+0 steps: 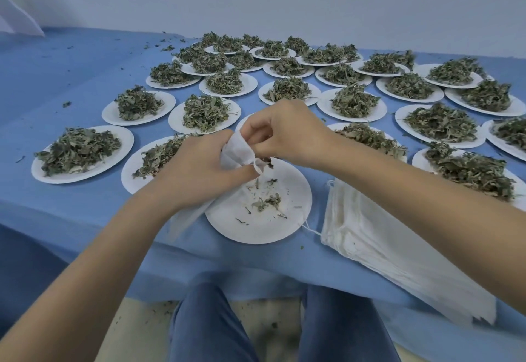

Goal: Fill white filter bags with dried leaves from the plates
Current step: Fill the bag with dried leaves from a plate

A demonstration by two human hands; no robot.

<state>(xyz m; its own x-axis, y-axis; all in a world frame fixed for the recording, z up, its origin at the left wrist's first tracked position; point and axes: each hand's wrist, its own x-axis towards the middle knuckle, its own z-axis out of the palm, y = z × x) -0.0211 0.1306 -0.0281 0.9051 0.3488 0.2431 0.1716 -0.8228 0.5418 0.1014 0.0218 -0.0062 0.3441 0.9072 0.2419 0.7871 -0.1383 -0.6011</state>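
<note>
Our left hand (199, 168) grips the white filter bag (237, 152) at its gathered mouth above the nearly emptied plate (284, 228), its length trailing toward us, while our right hand (284, 134) pinches leaves into that mouth from just beyond.

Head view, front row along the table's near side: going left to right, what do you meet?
Full plate of dried leaves → left hand gripping the filter bag → nearly empty plate → stack of empty filter bags.
</note>
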